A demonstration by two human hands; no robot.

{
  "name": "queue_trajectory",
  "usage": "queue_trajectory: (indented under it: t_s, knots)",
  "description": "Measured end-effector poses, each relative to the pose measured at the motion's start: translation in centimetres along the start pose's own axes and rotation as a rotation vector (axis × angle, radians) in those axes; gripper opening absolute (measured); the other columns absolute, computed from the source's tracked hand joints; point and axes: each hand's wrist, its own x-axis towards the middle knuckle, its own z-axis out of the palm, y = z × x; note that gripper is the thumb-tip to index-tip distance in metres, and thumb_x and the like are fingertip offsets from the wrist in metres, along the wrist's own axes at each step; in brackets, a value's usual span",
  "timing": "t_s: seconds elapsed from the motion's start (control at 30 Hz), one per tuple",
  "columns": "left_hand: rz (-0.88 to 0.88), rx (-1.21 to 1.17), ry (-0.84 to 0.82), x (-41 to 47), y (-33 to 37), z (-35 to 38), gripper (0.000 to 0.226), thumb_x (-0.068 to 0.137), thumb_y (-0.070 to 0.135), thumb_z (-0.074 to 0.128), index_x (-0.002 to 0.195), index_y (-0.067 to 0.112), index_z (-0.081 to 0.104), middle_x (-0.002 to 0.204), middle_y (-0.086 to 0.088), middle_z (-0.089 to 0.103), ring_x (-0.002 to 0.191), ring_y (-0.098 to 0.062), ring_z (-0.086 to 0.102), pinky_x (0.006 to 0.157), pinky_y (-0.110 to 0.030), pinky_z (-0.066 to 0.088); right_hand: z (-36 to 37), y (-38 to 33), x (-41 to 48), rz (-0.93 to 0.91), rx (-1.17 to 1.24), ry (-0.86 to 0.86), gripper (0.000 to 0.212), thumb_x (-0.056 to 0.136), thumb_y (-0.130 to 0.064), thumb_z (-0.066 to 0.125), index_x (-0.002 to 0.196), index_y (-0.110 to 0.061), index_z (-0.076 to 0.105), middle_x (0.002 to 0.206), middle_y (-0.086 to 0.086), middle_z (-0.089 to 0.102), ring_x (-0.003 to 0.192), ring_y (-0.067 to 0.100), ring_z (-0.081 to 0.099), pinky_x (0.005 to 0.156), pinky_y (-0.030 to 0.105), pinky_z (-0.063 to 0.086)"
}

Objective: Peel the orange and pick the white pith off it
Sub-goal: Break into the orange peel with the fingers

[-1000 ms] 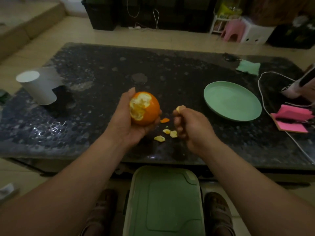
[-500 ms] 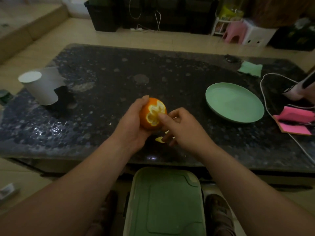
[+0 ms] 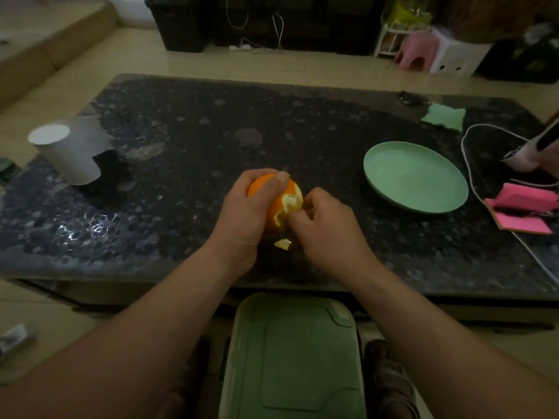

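From the head cam, the left hand [image 3: 242, 213] has the orange [image 3: 278, 204] cupped above the table [image 3: 181, 146], peeled patch facing right. The right hand [image 3: 326, 234] sits right beside it, fingertips pinched on the torn peel edge, so I'd guess it's the one pulling next.

2 bare forearms, no sleeves; left hand [image 3: 242, 213] and right hand [image 3: 326, 231] ungloved; brown shoes [image 3: 390, 385] on feet.
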Motion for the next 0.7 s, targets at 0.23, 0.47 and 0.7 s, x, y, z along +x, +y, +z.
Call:
queue_trajectory:
  t_s: [0.23,0.47,0.7]
  knots:
    - [-0.056,-0.164,0.006,0.5,0.6,-0.3,0.052,0.094,0.049,0.076,0.132,0.017,0.063,0.119,-0.016,0.071,0.095,-0.026,0.074,0.074,-0.042,0.061,0.2,-0.1,0.0,0.066,0.373,-0.064,0.018,0.108,-0.029,0.053,0.111,-0.013,0.06,0.088,0.009,0.076,0.073,0.019,0.072,0.065,0.035,0.058]
    - [-0.033,-0.17,-0.005,0.4,1.1,-0.1,0.033,0.098,0.045,0.073,0.12,0.022,0.065,0.11,-0.009,0.072,0.094,-0.025,0.073,0.073,-0.043,0.062,-0.2,-0.1,0.3,0.03,0.313,-0.172,0.031,0.109,-0.045,0.052,0.132,-0.024,0.054,0.096,0.0,0.077,0.08,0.016,0.076,0.061,0.022,0.059]
    - [0.021,-0.09,0.03,-0.2,1.0,0.1,0.034,0.093,0.042,0.08,0.122,0.027,0.07,0.126,-0.013,0.072,0.098,-0.024,0.075,0.073,-0.037,0.061,0.2,0.5,0.4,-0.093,0.14,-0.153,0.025,0.111,-0.038,0.047,0.134,-0.028,0.052,0.095,0.001,0.076,0.082,0.014,0.076,0.076,0.045,0.064]
